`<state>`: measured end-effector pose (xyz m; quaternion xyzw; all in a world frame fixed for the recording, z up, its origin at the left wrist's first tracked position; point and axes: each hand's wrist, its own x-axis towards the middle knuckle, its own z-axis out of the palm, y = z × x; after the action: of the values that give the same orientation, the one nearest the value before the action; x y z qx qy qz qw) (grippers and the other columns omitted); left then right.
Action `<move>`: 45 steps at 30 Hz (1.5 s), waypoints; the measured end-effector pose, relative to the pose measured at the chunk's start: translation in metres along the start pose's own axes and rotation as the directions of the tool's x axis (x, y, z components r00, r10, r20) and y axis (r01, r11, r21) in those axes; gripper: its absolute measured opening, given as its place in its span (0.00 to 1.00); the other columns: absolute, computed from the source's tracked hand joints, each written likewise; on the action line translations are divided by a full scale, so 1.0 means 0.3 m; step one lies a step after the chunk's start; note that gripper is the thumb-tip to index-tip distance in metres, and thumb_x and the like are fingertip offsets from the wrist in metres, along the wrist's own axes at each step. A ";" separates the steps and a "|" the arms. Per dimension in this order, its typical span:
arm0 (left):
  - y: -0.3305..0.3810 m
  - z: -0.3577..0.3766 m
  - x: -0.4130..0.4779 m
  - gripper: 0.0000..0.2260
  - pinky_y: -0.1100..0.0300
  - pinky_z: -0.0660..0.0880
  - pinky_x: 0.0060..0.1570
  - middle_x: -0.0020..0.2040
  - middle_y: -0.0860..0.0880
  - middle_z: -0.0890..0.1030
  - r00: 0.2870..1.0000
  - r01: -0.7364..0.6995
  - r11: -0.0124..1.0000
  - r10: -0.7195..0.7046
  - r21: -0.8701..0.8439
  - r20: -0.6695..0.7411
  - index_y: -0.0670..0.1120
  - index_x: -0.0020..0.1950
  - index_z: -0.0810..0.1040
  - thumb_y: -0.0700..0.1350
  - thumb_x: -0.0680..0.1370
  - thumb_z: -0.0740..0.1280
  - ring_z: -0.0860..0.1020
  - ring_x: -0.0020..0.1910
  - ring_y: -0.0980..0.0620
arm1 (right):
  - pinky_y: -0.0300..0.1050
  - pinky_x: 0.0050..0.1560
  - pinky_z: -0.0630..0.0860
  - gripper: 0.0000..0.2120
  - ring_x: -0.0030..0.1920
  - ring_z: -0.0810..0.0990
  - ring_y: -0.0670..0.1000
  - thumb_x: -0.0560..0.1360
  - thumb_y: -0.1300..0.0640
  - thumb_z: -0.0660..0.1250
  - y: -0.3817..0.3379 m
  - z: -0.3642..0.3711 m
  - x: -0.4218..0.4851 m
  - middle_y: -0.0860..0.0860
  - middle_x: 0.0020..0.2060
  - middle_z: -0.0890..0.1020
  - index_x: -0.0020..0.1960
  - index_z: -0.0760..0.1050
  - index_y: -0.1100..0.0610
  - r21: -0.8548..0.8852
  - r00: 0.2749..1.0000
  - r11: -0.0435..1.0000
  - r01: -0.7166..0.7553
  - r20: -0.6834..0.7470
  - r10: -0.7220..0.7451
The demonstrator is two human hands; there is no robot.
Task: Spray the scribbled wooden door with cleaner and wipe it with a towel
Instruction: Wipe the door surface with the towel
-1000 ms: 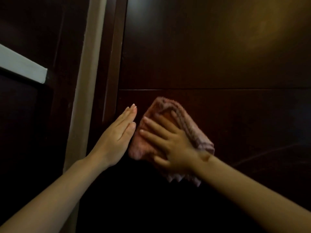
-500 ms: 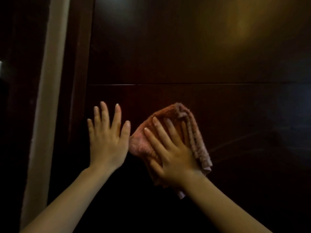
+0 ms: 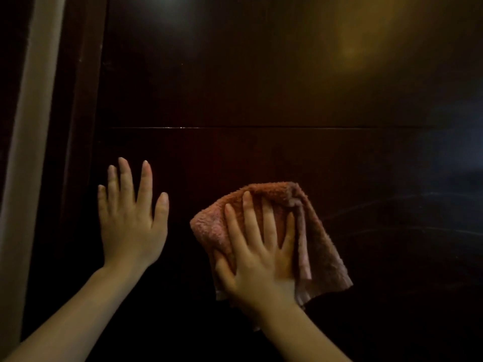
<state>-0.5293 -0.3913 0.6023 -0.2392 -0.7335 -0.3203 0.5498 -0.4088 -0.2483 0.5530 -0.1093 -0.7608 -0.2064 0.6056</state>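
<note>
Two hands are counted, one left hand [image 3: 130, 226] and one right hand [image 3: 261, 262], and five fingers [image 3: 122, 178] are shown on each. One towel [image 3: 321, 246] is seen. One door [image 3: 261, 165] is seen, and it is divided by one groove [image 3: 235, 127] into two panels [image 3: 261, 74]. One pale strip [image 3: 31, 126] is seen at the left edge. Two glows [image 3: 366, 48], one white and one yellow, are reflected high on the door. A few faint streaks [image 3: 392, 205] are seen at the right, but their number cannot be told.

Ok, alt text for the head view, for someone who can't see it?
The right hand presses a pinkish towel against a dark wooden door, fingers spread. The left hand lies flat on the door, apart from the towel, near the frame.
</note>
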 end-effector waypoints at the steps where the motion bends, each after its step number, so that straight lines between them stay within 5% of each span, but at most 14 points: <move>1: 0.001 -0.005 -0.003 0.29 0.50 0.39 0.71 0.76 0.43 0.44 1.000 0.004 1.000 -0.004 -0.001 0.009 0.49 0.74 0.42 0.60 0.76 0.40 0.41 0.75 0.48 | 0.62 0.68 0.40 0.33 0.73 0.53 0.58 0.71 0.39 0.53 0.017 -0.003 -0.003 0.53 0.74 0.57 0.73 0.59 0.50 0.005 0.999 0.999 0.052 0.002 -0.052; 4: 0.034 -0.019 -0.024 0.31 0.46 0.38 0.71 0.76 0.42 0.43 0.998 0.042 0.998 -0.040 -0.037 0.043 0.47 0.75 0.44 0.59 0.76 0.40 0.40 0.75 0.47 | 0.61 0.70 0.41 0.31 0.73 0.53 0.58 0.73 0.41 0.55 0.116 -0.019 -0.013 0.54 0.74 0.59 0.72 0.61 0.52 0.070 0.951 0.948 0.309 -0.012 -0.309; 8: 0.182 -0.007 -0.083 0.27 0.44 0.42 0.70 0.75 0.44 0.48 0.980 -0.199 0.977 0.199 -0.078 -0.003 0.45 0.74 0.50 0.54 0.78 0.47 0.46 0.74 0.47 | 0.61 0.71 0.44 0.30 0.74 0.53 0.57 0.73 0.42 0.56 0.236 -0.038 -0.029 0.53 0.73 0.59 0.73 0.62 0.52 0.096 0.902 0.898 0.430 -0.009 -0.431; 13: 0.377 0.020 -0.067 0.23 0.51 0.41 0.71 0.74 0.45 0.56 0.945 -0.328 0.930 0.322 -0.167 -0.061 0.44 0.73 0.57 0.51 0.79 0.48 0.49 0.74 0.51 | 0.61 0.71 0.44 0.33 0.75 0.44 0.54 0.71 0.41 0.56 0.342 -0.058 -0.072 0.48 0.74 0.53 0.74 0.55 0.49 0.040 0.978 0.977 0.208 -0.011 -0.208; 18: 0.401 0.067 -0.072 0.25 0.52 0.42 0.71 0.74 0.44 0.56 0.936 -0.352 0.936 0.352 -0.030 -0.009 0.44 0.73 0.55 0.53 0.78 0.49 0.52 0.74 0.48 | 0.58 0.72 0.41 0.34 0.76 0.43 0.52 0.71 0.39 0.55 0.468 -0.089 -0.104 0.46 0.76 0.44 0.75 0.52 0.47 -0.034 0.990 0.990 0.140 -0.002 -0.140; 22: 0.401 0.071 -0.074 0.26 0.53 0.41 0.71 0.74 0.45 0.54 0.939 -0.342 0.939 0.343 0.025 -0.025 0.46 0.74 0.53 0.54 0.78 0.49 0.51 0.73 0.48 | 0.56 0.71 0.42 0.36 0.74 0.50 0.53 0.69 0.41 0.56 0.568 -0.115 -0.098 0.48 0.75 0.52 0.75 0.50 0.45 -0.036 0.998 0.999 -0.019 -0.053 0.018; 26: 0.408 0.073 -0.075 0.26 0.53 0.41 0.71 0.74 0.44 0.54 0.942 -0.333 0.943 0.334 0.022 -0.033 0.46 0.73 0.53 0.56 0.78 0.48 0.53 0.73 0.47 | 0.56 0.70 0.44 0.34 0.73 0.54 0.56 0.70 0.40 0.54 0.492 -0.105 -0.047 0.55 0.73 0.60 0.73 0.57 0.51 -0.025 0.881 0.892 -0.451 -0.176 0.440; 28: 0.413 0.072 -0.073 0.27 0.54 0.40 0.72 0.74 0.44 0.55 0.942 -0.332 0.943 0.332 0.011 -0.039 0.45 0.73 0.54 0.55 0.77 0.49 0.53 0.73 0.46 | 0.59 0.69 0.45 0.33 0.72 0.54 0.58 0.71 0.40 0.53 0.409 -0.095 -0.008 0.57 0.73 0.62 0.72 0.59 0.54 0.023 0.824 0.841 -0.540 -0.189 0.534; 36: 0.424 0.066 -0.075 0.28 0.55 0.39 0.72 0.74 0.40 0.58 0.946 -0.323 0.946 0.323 0.038 0.009 0.43 0.74 0.57 0.54 0.77 0.50 0.55 0.73 0.43 | 0.64 0.68 0.43 0.31 0.74 0.50 0.59 0.75 0.40 0.51 0.343 -0.088 -0.018 0.55 0.75 0.54 0.75 0.52 0.52 -0.047 0.964 0.963 -0.265 -0.036 0.263; 41: 0.416 0.071 -0.085 0.27 0.52 0.42 0.72 0.75 0.42 0.55 0.944 -0.328 0.943 0.329 0.060 0.001 0.44 0.74 0.54 0.55 0.78 0.49 0.54 0.74 0.45 | 0.62 0.69 0.44 0.32 0.73 0.53 0.56 0.72 0.39 0.54 0.545 -0.137 -0.043 0.50 0.74 0.55 0.74 0.54 0.47 -0.124 0.996 0.988 0.090 0.023 -0.088; 45: 0.415 0.078 -0.082 0.27 0.52 0.42 0.72 0.75 0.44 0.52 0.946 -0.320 0.945 0.322 0.067 -0.024 0.46 0.74 0.50 0.56 0.78 0.48 0.52 0.74 0.46 | 0.59 0.70 0.40 0.32 0.73 0.52 0.55 0.72 0.39 0.53 0.573 -0.131 -0.028 0.50 0.74 0.55 0.74 0.54 0.48 -0.109 0.995 0.989 -0.097 -0.037 0.094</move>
<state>-0.4503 -0.2893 0.5999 -0.3326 -0.6847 -0.2075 0.6144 -0.3008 -0.1121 0.5833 -0.1757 -0.7322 -0.2208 0.6199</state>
